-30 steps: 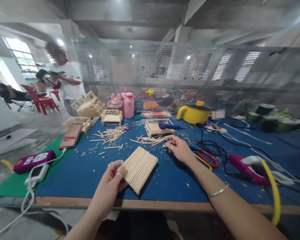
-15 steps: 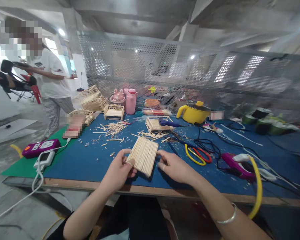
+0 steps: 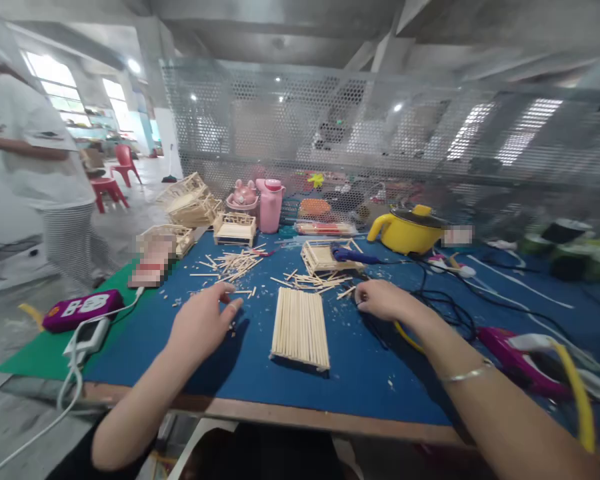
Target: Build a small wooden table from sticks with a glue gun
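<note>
A flat panel of wooden sticks glued side by side (image 3: 300, 326) lies on the blue mat (image 3: 230, 360) in front of me, with neither hand on it. My left hand (image 3: 201, 321) hovers left of the panel, fingers stretched out toward loose sticks (image 3: 227, 265). My right hand (image 3: 383, 300) rests right of the panel near a small pile of sticks (image 3: 313, 280); its fingers are curled and I cannot make out anything in them.
A half-built stick box (image 3: 323, 256), a blue tool (image 3: 353, 255), a yellow pot (image 3: 407, 231), a pink jug (image 3: 271, 205) and stick models (image 3: 190, 200) stand behind. Black cables (image 3: 440, 293), a magenta glue gun (image 3: 510, 350) lie right. A power strip (image 3: 80, 310) lies left; a person (image 3: 35, 167) walks past.
Both hands let go of the stick panel, which now lies flat on the mat. My left hand moved left toward the loose sticks, my right hand moved up and right.
</note>
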Tool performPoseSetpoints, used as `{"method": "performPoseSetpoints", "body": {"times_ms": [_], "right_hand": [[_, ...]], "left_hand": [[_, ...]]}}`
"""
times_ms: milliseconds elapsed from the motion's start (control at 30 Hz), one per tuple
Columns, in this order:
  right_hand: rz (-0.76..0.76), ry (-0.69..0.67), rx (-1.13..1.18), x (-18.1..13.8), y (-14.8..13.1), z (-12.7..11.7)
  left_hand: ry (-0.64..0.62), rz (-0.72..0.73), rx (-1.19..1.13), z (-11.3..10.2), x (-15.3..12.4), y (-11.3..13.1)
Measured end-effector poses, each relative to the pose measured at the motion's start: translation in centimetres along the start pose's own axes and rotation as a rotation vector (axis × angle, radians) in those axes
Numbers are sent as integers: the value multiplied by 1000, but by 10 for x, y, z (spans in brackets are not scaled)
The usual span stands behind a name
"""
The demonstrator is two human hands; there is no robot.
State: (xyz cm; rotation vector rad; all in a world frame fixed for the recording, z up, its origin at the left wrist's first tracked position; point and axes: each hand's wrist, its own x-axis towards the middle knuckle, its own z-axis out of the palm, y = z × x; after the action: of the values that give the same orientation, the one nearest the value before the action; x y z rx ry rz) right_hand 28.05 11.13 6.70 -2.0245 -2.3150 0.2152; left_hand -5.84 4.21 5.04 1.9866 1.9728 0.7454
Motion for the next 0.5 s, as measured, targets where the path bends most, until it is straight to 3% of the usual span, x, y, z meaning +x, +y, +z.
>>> {"method": "performPoseSetpoints", "body": {"times_ms": [100,233,367,500], "right_hand": [[37,-54,-47,22,-11,4],[18,-52,-63,35,-18,8],[-13,-55,-71,18,-6,7],[-8,-75,-79,-2,10,8]], "left_hand": [[-30,59,183,1,46,13],[-165,218,155,29,96,23],[-301,433,25,60,124,35],[-306,498,-128,75,144,60]]}}
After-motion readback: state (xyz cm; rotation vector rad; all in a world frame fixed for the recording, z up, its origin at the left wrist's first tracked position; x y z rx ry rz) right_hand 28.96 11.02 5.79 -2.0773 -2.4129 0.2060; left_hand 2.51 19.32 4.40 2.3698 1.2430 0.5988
